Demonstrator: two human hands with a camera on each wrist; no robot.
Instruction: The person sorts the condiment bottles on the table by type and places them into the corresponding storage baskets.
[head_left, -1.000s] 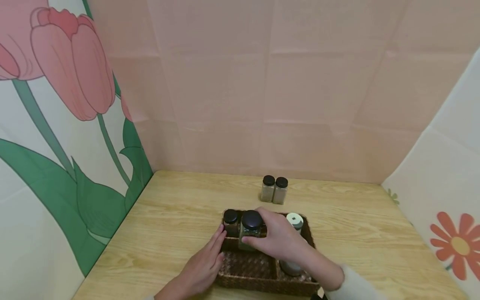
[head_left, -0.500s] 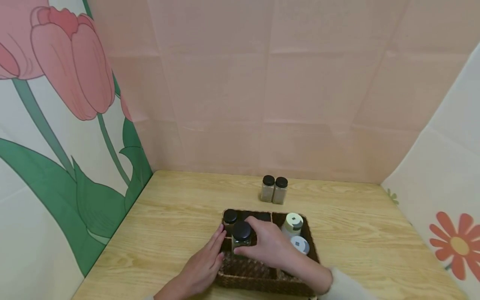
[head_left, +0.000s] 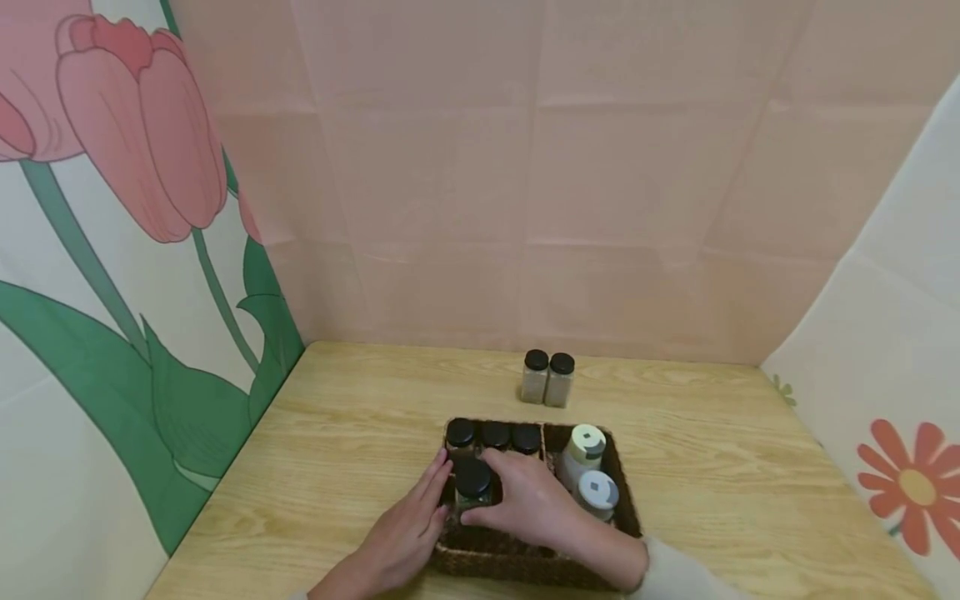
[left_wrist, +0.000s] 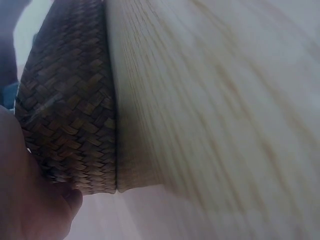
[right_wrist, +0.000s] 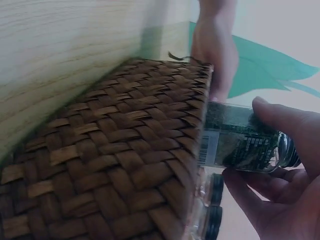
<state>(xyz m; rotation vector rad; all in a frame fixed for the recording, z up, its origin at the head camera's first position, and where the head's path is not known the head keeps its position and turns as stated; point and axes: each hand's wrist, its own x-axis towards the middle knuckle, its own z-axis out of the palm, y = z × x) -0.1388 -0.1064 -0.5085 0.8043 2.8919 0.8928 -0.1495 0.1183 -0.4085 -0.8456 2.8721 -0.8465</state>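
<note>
My right hand (head_left: 525, 497) clamps the black-lidded jar (head_left: 473, 479) between thumb and fingers, presumably to keep it upright at the near-left compartment of the basket (head_left: 517, 570). My left hand (head_left: 407, 527), fingers straight, lies against its left side, apparently preventing shift

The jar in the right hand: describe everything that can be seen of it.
The jar is clear and looks like glass, with a round black lid on and dark green contents. Its side bears a pale barcode patch and small print too blurred to read. Gripped by the right hand, it is roughly upright, lid up, at the near left compartment of the woven basket. The basket hides its base, so whether it touches the bottom cannot be told.
</note>
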